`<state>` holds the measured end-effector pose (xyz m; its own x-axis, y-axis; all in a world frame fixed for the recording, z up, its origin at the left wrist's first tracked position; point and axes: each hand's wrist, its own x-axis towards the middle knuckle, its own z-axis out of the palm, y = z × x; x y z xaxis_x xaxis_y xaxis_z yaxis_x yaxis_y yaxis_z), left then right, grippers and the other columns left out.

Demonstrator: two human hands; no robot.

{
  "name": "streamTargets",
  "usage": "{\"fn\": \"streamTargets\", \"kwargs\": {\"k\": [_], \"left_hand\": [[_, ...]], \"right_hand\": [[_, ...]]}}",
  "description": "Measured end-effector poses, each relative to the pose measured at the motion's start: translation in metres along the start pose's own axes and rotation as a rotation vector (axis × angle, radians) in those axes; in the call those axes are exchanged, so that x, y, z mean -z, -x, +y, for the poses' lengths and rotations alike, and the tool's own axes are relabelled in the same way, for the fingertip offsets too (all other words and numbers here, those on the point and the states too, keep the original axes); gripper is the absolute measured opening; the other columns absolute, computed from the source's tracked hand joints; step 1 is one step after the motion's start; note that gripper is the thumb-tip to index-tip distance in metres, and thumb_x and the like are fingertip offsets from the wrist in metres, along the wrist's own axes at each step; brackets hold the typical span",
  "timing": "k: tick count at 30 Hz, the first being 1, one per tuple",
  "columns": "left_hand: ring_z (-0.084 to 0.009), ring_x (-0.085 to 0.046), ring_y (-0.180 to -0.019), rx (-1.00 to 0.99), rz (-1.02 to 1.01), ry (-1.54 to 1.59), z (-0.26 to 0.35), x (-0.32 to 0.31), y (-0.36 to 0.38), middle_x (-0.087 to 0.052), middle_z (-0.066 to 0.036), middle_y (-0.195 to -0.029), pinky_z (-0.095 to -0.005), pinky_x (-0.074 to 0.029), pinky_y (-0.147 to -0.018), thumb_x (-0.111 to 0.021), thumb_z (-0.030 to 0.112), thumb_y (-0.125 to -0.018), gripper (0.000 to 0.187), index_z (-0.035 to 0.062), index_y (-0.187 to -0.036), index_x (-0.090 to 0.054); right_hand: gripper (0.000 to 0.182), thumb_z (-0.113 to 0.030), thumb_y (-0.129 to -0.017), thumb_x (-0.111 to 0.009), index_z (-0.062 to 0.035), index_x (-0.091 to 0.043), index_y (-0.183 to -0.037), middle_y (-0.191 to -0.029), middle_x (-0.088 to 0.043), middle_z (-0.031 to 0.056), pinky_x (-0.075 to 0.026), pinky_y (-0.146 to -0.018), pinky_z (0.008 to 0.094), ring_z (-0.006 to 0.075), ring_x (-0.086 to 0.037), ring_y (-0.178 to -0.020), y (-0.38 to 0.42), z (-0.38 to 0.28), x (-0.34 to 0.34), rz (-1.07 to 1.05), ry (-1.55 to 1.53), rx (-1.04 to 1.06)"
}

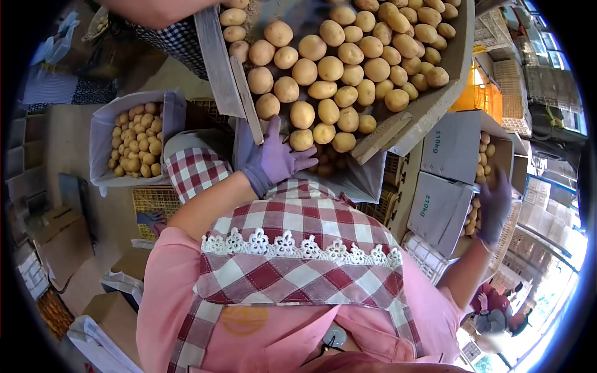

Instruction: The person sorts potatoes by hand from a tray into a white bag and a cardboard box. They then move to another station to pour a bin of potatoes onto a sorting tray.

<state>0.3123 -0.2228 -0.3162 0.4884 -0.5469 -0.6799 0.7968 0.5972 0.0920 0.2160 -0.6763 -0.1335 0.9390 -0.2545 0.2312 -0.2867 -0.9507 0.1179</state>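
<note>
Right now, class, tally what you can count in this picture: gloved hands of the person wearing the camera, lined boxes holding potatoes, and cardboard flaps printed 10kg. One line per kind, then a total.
Gloved hands: 2, the left hand and the right hand
Lined boxes of potatoes: 2, left box and right box
10kg flaps: 2, upper flap and lower flap
Total: 6

Dressed in a pink short-sleeved top under a red-and-white checked apron (pixel 292 248), edged across the chest with a band of white lace scallops. Purple glove on the left hand (pixel 273 160), matching purple glove on the right hand (pixel 494 208), both snug to the wrist. Faint round orange print low on the pink cloth. Small round grey clip or button with a dark cord near the collar.
</note>
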Motion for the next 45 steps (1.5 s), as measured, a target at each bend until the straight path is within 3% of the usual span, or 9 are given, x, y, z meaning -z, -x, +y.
{"fn": "streamTargets", "kwargs": {"k": [3, 9, 15, 21, 26, 34, 37, 42, 45], "left_hand": [[-0.0469, -0.037, -0.13, -0.022, 0.043, 0.007, -0.003, 0.0, -0.003, -0.024, -0.019, -0.148, -0.0634, -0.039, -0.102, -0.046, 0.071, -0.085, 0.093, 0.0113, -0.149, -0.014], [-0.0446, -0.035, -0.132, -0.034, 0.077, -0.073, -0.003, 0.0, -0.001, -0.023, -0.018, -0.149, -0.0639, -0.033, -0.105, -0.049, 0.073, -0.081, 0.099, 0.0126, -0.15, -0.011], [-0.0373, -0.028, -0.138, -0.171, 0.225, -0.173, -0.013, 0.001, -0.001, -0.025, -0.011, -0.151, -0.0652, -0.024, -0.107, -0.036, 0.082, -0.08, 0.096, 0.0156, -0.148, -0.022], [-0.0363, -0.034, -0.134, -0.245, 0.046, -0.109, -0.015, 0.015, -0.002, -0.032, -0.014, -0.145, -0.0605, -0.036, -0.103, -0.04, 0.069, -0.089, 0.078, 0.0152, -0.144, -0.026], [-0.0381, -0.029, -0.138, -0.03, 0.014, 0.212, -0.008, 0.011, -0.008, -0.03, -0.015, -0.147, -0.0586, -0.032, -0.108, -0.054, 0.064, -0.084, 0.08, 0.0222, -0.146, -0.024], [-0.0329, -0.036, -0.133, -0.129, 0.174, -0.22, -0.005, 0.019, -0.001, -0.032, -0.008, -0.147, -0.0593, -0.026, -0.109, -0.056, 0.043, -0.089, 0.064, 0.0139, -0.141, -0.034], [-0.0334, -0.035, -0.134, -0.246, 0.08, -0.179, -0.008, 0.018, 0.014, -0.03, -0.008, -0.148, -0.0589, -0.027, -0.109, -0.057, 0.045, -0.09, 0.067, 0.0132, -0.143, -0.031], [-0.0418, -0.031, -0.135, -0.051, 0.084, -0.063, -0.005, 0.001, 0.013, -0.025, -0.019, -0.148, -0.0608, -0.034, -0.106, -0.052, 0.067, -0.084, 0.089, 0.0136, -0.147, -0.021], [-0.0448, -0.031, -0.133, -0.118, -0.036, -0.133, -0.012, -0.008, -0.001, -0.027, -0.021, -0.147, -0.0609, -0.033, -0.106, -0.049, 0.068, -0.085, 0.089, 0.0144, -0.148, -0.017]], "right_hand": [[0.042, -0.026, -0.086, -0.067, -0.0021, -0.061, -0.12, -0.116, -0.065, 0.0162, -0.048, -0.094, 0.0372, 0.029, -0.062, -0.108, 0.034, 0.046, 0.044, -0.178, 0.378, -0.326], [0.036, -0.01, -0.074, -0.069, -0.0082, -0.065, -0.111, -0.095, -0.069, 0.0114, -0.053, -0.077, 0.0386, 0.0288, -0.067, -0.09, -0.037, -0.212, -0.024, 0.06, -0.613, 0.515], [0.042, -0.018, -0.076, -0.065, -0.011, -0.056, -0.116, -0.1, -0.064, 0.0131, -0.053, -0.064, 0.0419, 0.0311, -0.065, -0.079, -0.047, -0.396, -0.11, -0.339, -0.328, 0.659], [0.051, -0.016, -0.073, -0.072, -0.008, -0.057, -0.121, -0.095, -0.067, 0.0101, -0.054, -0.073, 0.0355, 0.0263, -0.067, -0.088, -0.026, -0.25, -0.047, -0.034, -0.938, 0.464], [0.046, -0.012, -0.085, -0.068, 0.0022, -0.055, -0.127, -0.111, -0.066, 0.0162, -0.054, -0.082, 0.0313, 0.0205, -0.067, -0.094, 0.036, 0.02, -0.001, 0.104, -0.07, -0.187], [0.019, -0.015, -0.076, -0.064, -0.0087, -0.065, -0.094, -0.098, -0.067, 0.0097, -0.053, -0.074, 0.0381, 0.0301, -0.064, -0.089, -0.034, -0.199, -0.048, 0.127, -0.452, 0.552], [0.02, -0.018, -0.087, -0.057, -0.0135, -0.057, -0.106, -0.091, -0.07, 0.0069, -0.052, -0.067, 0.0408, 0.0252, -0.068, -0.089, -0.032, -0.284, -0.113, -0.566, 0.041, 0.567], [0.039, -0.02, -0.074, -0.068, -0.0107, -0.055, -0.11, -0.09, -0.067, 0.012, -0.053, -0.066, 0.0435, 0.033, -0.067, -0.082, -0.038, -0.29, -0.101, -0.577, -0.141, 0.534], [0.058, -0.01, -0.069, -0.075, -0.0074, -0.057, -0.124, -0.1, -0.066, 0.0168, -0.054, -0.078, 0.0399, 0.0337, -0.066, -0.086, -0.027, -0.213, -0.048, -0.033, -0.54, 0.435]]}}
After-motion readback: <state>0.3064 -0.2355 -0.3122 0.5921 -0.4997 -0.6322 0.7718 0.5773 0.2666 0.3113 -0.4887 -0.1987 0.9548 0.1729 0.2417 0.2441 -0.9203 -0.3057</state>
